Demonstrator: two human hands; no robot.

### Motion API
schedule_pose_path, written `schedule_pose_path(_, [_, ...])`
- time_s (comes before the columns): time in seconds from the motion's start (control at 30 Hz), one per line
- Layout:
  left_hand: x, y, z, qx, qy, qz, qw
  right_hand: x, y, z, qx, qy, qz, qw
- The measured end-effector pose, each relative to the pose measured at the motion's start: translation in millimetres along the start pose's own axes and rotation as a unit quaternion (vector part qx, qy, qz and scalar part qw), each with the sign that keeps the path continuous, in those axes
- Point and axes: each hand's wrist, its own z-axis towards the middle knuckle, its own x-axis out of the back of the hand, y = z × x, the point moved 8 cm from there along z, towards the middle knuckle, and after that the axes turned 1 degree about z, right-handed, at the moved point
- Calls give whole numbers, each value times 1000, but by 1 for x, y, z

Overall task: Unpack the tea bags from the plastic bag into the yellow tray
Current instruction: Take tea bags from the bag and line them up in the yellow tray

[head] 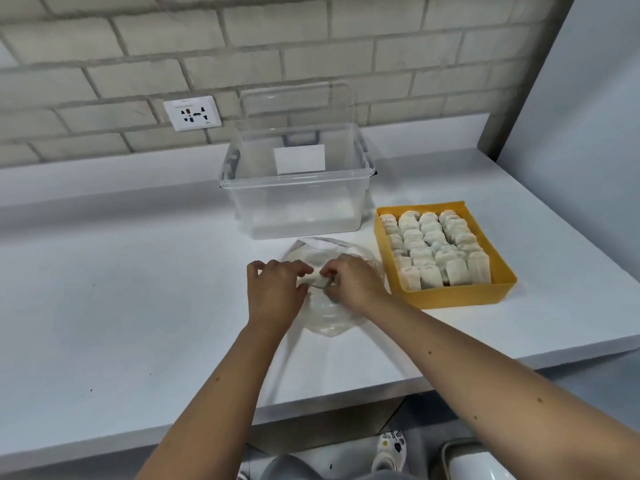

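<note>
Tea bag (313,280) pinched between left hand (273,289) and right hand (355,285) — hands together over the slack plastic bag (329,320), frame centre; nearly full yellow tray (450,299) sits just right, presumably keeping the carry short.

A white counter (121,271) runs along a wall of pale bricks (311,36). Near the counter's back edge stands a clear plastic box (294,181), uncovered, with a white label (299,159) on its far wall. Its clear lid (294,98) leans upright behind it against the bricks. Left of the lid a white socket (192,113) is set in the wall. A few dark specks (92,289) mark the counter's left part. Below the front edge, a white patterned shoe (391,448) shows on the floor.
</note>
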Motion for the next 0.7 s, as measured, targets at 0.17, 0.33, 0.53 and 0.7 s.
schedule_pose_path(0.17, [-9,-5,-1,26,-38,10,999,2,0,0,18,45,18,999])
schedule_pose_path(0.33, [-16,-18,2,135,-61,-100,984,14,10,-6,-19,37,219,975])
schedule_pose_path(0.53, [-10,-7,3,175,-29,-389,904,41,9,-21,-63,-19,471,879])
schedule_pose_path(0.7, [-13,18,-2,125,-60,-388,911,61,20,-36,-39,11,217,975])
